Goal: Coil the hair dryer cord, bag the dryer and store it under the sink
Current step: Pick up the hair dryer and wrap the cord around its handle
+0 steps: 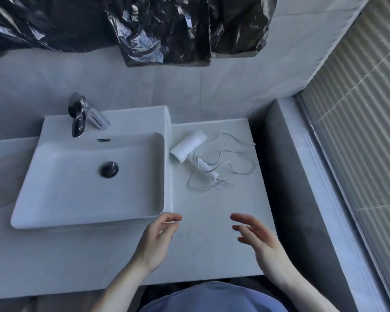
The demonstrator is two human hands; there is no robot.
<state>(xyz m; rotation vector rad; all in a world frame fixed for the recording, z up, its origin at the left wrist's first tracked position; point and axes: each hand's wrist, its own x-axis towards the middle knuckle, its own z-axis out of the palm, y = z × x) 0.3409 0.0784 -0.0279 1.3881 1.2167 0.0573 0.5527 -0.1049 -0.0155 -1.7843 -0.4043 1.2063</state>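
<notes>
no readable brand, label or writing on anything in view.

white hair dryer (188, 145) lies on its side on the pale surface (212, 255), just right of the sink (88, 176) rim, barrel end toward the basin. its handle (206, 168) points toward the near edge. white cord (230, 158) sprawls uncoiled in loose loops to the right of and below the dryer, reaching close to the surface's right edge.

surroundings: dark faucet (77, 114) at the sink's back left, a small white holder (98, 120) just beside it, round drain (108, 169) in the basin. crinkled black plastic sheeting (144, 25) hangs over the wall above. ribbed blind (358, 109) at far right.

left hand (158, 237) and right hand (259, 238) hover over the near part of the surface, palms facing each other, each grip apart with fingers loosely curled, holding nothing. dryer and cord lie well beyond the fingertips, bare surface between, nothing in the way.
</notes>
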